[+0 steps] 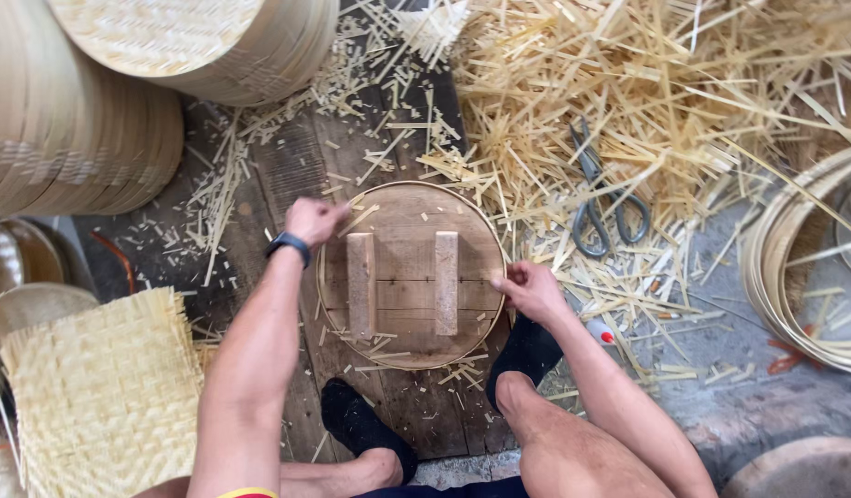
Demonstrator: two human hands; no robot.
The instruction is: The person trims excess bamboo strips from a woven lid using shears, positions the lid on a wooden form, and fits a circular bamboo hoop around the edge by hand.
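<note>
Both hands (313, 219) on round board (402, 235)

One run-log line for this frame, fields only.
left hand: on round wooden disc upper-left rim | right hand: on right rim | disc: two upright blocks on top | scissors: on bamboo strips, untouched

You are sitting on the floor of a bamboo-weaving workshop. A deep litter of split bamboo strips (628, 83) spreads from twelve to three o'clock, with a pair of scissors (602, 198) lying in it at two o'clock. Stacks of finished round woven lids (93, 101) rise at ten and eleven o'clock, a flat woven mat (102, 397) lies at eight o'clock, and coiled bamboo hoops (794, 277) sit at three o'clock. Worn wooden floorboards (287, 175), strewn with offcuts, run beneath a round wooden form (402, 235) at the centre.
</note>
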